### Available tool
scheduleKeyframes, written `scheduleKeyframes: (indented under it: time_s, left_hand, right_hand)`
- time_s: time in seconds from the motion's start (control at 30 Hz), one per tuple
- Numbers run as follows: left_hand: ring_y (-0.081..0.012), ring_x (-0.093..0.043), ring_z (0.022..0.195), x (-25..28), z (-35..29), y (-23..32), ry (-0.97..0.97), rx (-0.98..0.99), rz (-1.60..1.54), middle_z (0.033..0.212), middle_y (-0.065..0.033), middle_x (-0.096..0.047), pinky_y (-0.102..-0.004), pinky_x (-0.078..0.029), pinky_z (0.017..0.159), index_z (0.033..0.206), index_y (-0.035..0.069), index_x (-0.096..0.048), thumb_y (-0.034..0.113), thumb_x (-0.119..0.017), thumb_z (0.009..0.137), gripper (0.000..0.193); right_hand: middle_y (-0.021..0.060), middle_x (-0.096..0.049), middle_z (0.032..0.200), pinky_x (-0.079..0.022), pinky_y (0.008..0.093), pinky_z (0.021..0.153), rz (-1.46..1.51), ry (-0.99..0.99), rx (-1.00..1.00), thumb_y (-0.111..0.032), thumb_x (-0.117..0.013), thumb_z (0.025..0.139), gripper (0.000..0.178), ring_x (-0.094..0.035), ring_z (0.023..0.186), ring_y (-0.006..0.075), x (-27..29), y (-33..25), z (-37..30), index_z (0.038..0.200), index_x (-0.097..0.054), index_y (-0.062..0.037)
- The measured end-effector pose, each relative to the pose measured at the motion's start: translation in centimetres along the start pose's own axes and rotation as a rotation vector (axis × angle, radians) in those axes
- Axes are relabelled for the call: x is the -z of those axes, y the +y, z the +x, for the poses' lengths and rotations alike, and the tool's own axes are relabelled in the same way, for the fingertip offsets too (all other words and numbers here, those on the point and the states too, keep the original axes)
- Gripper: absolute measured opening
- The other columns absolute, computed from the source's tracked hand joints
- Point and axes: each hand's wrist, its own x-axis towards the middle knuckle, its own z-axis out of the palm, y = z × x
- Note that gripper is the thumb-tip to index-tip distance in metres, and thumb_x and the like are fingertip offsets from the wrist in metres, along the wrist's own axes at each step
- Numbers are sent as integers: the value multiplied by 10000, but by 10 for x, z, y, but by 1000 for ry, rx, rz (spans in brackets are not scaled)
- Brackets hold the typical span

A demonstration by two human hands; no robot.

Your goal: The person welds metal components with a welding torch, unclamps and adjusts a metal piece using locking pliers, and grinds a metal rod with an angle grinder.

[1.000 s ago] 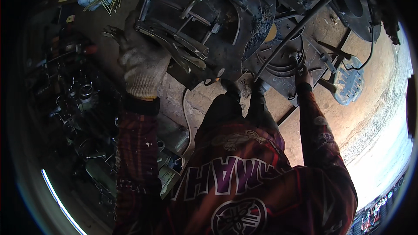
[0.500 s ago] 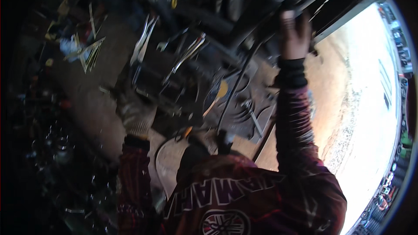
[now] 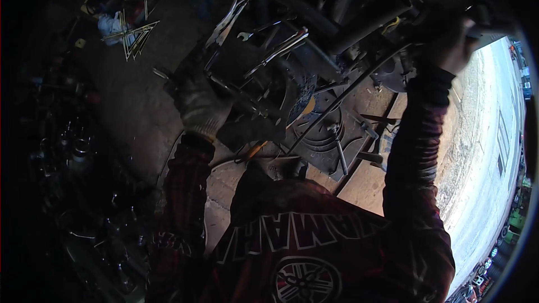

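Gloved left hand (image 3: pixel 202 106) closed on dark metal frame (image 3: pixel 252 87), fingers wrapped; bare right hand (image 3: pixel 449 47) raised gripping dark overhead bar (image 3: pixel 483 14), likely steadying, firmer hold probably needed next

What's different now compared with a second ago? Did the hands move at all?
The right hand rose from the dark metal parts low on the machine to a part high at the upper right, arm stretched out; what its fingers hold is too dark to tell. The gloved left hand stayed on the machine's metal frame. The view itself swung. The scattered tools on the concrete floor look unchanged.
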Motion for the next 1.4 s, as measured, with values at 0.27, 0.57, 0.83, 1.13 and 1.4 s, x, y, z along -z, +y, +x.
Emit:
scheduleKeyframes:
  time_s: [0.27, 0.57, 0.83, 1.13, 1.4]
  left_hand:
    - [-334, -515, 1214, 3, -1, -8, -45, 23, -162, 1344, -162, -486, -424, -449, 1021, 1366, 96, -394, 354, -807, 672, 848]
    - [-248, -577, 1148, -9, 3, -1, 108, -217, -202, 1245, -68, -590, -368, -465, 997, 1330, 78, -451, 314, -799, 715, 746]
    - [-261, -530, 1171, -35, 7, -20, -6, -189, -161, 1296, -103, -518, -404, -480, 991, 1373, 67, -356, 366, -851, 671, 910]
    - [-207, -556, 1131, -42, 5, -28, 91, -403, -102, 1269, -81, -541, -298, -483, 972, 1379, 29, -378, 282, -872, 658, 910]
    - [-182, -576, 1106, -42, 6, -28, 63, -309, -295, 1243, -72, -560, -272, -487, 960, 1366, 35, -402, 270, -879, 643, 897]
  right_hand:
    - [108, -568, 1203, -488, 376, 890, -14, -195, -554, -466, -451, 994, 556, -583, 1032, 214, 110, 1, -159, 1348, -409, -40]
    - [76, -615, 979, -458, 288, 813, 75, -655, -869, -382, -563, 936, 548, -574, 898, 145, 125, 1, -289, 1256, -451, 49]
    - [122, -601, 883, -473, 330, 739, 56, -801, -843, -419, -555, 934, 493, -592, 801, 202, 106, 24, -317, 1115, -477, 33]
    - [175, -643, 898, -488, 368, 776, -58, -907, -811, -434, -571, 921, 526, -654, 840, 297, 110, 31, -324, 1135, -476, 37]
    - [192, -638, 923, -488, 373, 777, -35, -926, -783, -421, -570, 923, 526, -653, 851, 310, 103, 32, -321, 1148, -471, 44]
